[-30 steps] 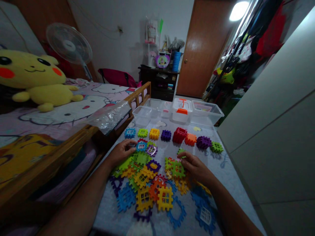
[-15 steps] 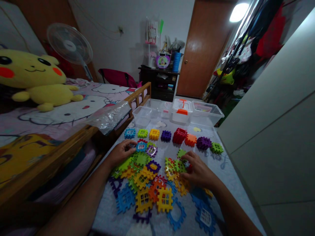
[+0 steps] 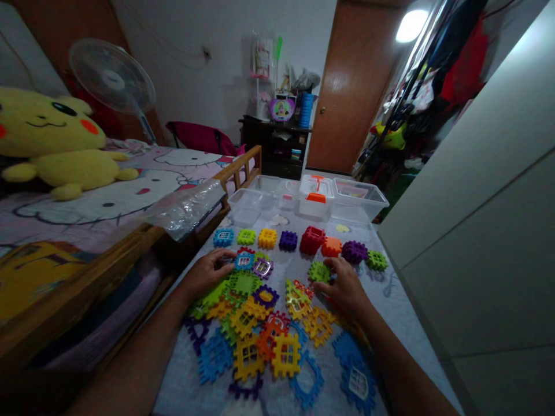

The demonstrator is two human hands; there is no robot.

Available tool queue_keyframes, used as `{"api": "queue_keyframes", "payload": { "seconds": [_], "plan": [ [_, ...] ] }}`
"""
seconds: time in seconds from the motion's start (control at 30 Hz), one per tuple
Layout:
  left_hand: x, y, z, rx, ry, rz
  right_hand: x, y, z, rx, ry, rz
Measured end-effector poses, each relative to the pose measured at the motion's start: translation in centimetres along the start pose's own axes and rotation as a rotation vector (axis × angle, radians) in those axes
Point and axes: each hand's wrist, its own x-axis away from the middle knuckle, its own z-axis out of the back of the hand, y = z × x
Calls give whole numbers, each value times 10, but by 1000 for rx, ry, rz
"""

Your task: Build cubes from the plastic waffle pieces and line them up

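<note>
My right hand [image 3: 346, 284] pinches a green interlocking building tile [image 3: 319, 271] at its right edge, thumb below and fingers above. Just in front of that hand lie a yellow-green tile [image 3: 297, 301] and a small red piece partly under it. My left hand [image 3: 210, 274] rests at the left of the pile, thumb and fingers apart. Its fingertips come up to a blue window tile [image 3: 244, 262], beside a purple-framed tile [image 3: 262, 267]; whether they touch is unclear. Toward me spreads a loose heap of tiles, with yellow window tiles [image 3: 286, 355] and a blue ring tile [image 3: 307, 381].
Along the back runs a row of sorted stacks, including a red stack [image 3: 312, 240] and a purple stack [image 3: 354, 252]. Clear plastic boxes [image 3: 249, 207] and an orange-latched box [image 3: 315, 199] stand behind it. A wooden bed rail [image 3: 143, 245] borders the left side, a pale cabinet [image 3: 485, 231] the right.
My right hand has moved the green tile away from the yellow-green one, to where another green tile lay. The left hand stays by the blue window tile. The view has shifted slightly.
</note>
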Motion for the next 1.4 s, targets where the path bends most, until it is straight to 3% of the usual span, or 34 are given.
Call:
{"api": "queue_keyframes", "payload": {
  "seconds": [0.23,0.93,1.2,1.3,1.4],
  "plan": [
    [0,1,0,14,4,-9,-3,4,-10,172,-49,-7],
    [-1,1,1,13,-10,35,1,7,-9,117,-8,-38],
    [-2,0,2,-27,-22,20,3,29,27,-168,-94,53],
    [-2,-2,1,-42,-26,19,5,28,52,-171,-73,96],
    [-3,-6,1,-40,-30,28,4,44,85,-118,15,85]
  ]
}}
